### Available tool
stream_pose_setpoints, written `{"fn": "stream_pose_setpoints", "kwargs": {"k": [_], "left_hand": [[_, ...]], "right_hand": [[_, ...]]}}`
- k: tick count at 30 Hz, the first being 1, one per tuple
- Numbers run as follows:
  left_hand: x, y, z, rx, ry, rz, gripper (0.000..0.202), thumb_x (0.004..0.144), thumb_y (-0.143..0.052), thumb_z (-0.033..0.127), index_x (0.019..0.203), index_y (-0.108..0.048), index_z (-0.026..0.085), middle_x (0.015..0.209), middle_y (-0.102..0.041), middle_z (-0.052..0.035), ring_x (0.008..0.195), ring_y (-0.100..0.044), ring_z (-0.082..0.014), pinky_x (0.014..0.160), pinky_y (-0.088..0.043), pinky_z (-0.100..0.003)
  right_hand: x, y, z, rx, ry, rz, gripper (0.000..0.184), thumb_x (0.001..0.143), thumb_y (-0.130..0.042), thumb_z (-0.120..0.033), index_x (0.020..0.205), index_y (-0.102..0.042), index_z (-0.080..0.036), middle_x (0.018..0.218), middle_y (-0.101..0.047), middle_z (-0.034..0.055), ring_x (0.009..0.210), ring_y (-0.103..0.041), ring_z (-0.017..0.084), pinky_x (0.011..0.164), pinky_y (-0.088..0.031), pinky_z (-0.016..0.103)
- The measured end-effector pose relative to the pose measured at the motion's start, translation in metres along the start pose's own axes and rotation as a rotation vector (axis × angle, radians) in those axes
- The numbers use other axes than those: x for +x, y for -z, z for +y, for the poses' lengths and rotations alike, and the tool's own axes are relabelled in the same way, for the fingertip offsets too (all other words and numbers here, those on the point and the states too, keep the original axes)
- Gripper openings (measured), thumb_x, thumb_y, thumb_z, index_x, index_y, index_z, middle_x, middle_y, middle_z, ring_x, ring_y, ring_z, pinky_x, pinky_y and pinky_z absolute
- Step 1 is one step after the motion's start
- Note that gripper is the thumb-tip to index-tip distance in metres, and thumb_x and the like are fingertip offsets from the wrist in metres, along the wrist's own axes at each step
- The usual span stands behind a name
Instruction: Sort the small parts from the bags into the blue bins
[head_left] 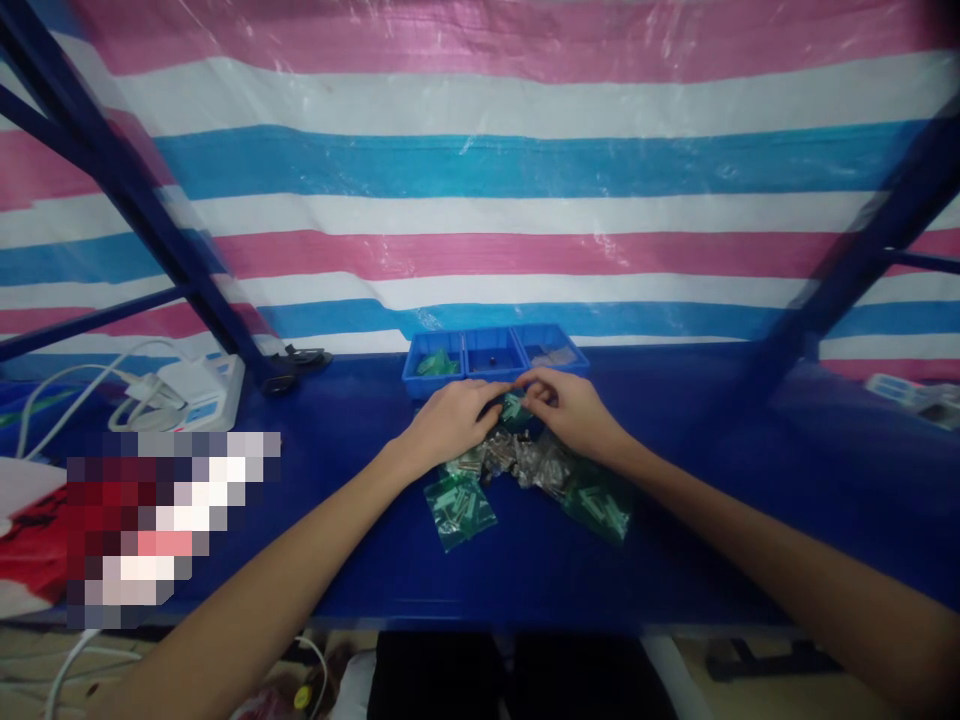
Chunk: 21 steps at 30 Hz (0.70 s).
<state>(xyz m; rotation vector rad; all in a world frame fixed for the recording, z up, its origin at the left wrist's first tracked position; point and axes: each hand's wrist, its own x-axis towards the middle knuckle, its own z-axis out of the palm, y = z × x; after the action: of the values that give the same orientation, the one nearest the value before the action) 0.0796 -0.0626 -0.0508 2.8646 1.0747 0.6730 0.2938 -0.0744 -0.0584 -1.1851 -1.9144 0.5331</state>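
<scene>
A striped tarpaulin (pixel 480 170) in pink, white and blue fills the upper frame as a back wall. Dark blue metal struts (pixel 127 190) slant in from both upper corners. A blue table (pixel 750 500) spans the lower half; pale floor shows beneath.

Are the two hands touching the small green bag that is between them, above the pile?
Touching. The head view shows the left hand and right hand both pinching the small green bag, fingers overlapping its edges.
</scene>
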Motion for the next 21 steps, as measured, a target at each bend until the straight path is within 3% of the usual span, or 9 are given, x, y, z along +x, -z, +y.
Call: {"fn": "stream_pose_setpoints", "kwargs": {"k": [4,9,15,21], "left_hand": [[0.0,0.004,0.005,-0.016,-0.017,0.043,0.047,0.102,-0.048,0.039,0.144,-0.05,0.02,0.139,-0.061,-0.0111,0.126,-0.06,-0.0265,0.101,-0.053,-0.044],[0.0,0.006,0.006,0.051,-0.009,0.035,0.068,0.094,-0.063,0.048,0.151,-0.04,0.019,0.139,-0.055,-0.0151,0.12,-0.061,-0.0292,0.092,-0.057,-0.042],[-0.001,0.006,0.001,0.069,-0.05,0.156,0.034,0.1,-0.049,0.021,0.134,-0.053,0.021,0.129,-0.057,-0.011,0.106,-0.064,-0.022,0.082,-0.057,-0.035],[0.001,0.01,0.005,0.036,0.028,0.29,0.021,0.105,-0.046,0.034,0.11,-0.06,0.019,0.109,-0.062,-0.0072,0.097,-0.064,-0.0195,0.081,-0.054,-0.034]], "right_hand": [[0.002,0.004,-0.003,0.133,-0.001,0.141,0.013,0.084,-0.061,-0.025,0.09,-0.071,-0.019,0.081,-0.07,0.0052,0.075,-0.063,0.019,0.07,-0.049,0.034],[0.002,0.004,-0.006,0.376,-0.103,0.187,0.016,0.081,-0.068,-0.031,0.091,-0.071,-0.018,0.078,-0.068,0.0036,0.06,-0.057,0.015,0.06,-0.047,0.033],[0.001,0.002,-0.006,0.485,-0.173,0.137,0.018,0.083,-0.066,-0.032,0.091,-0.072,-0.018,0.074,-0.066,0.0019,0.057,-0.055,0.012,0.057,-0.045,0.03],[-0.002,-0.001,-0.014,0.413,-0.144,-0.043,0.018,0.088,-0.061,-0.034,0.095,-0.066,-0.019,0.084,-0.069,0.006,0.067,-0.06,0.016,0.054,-0.045,0.028]]}}
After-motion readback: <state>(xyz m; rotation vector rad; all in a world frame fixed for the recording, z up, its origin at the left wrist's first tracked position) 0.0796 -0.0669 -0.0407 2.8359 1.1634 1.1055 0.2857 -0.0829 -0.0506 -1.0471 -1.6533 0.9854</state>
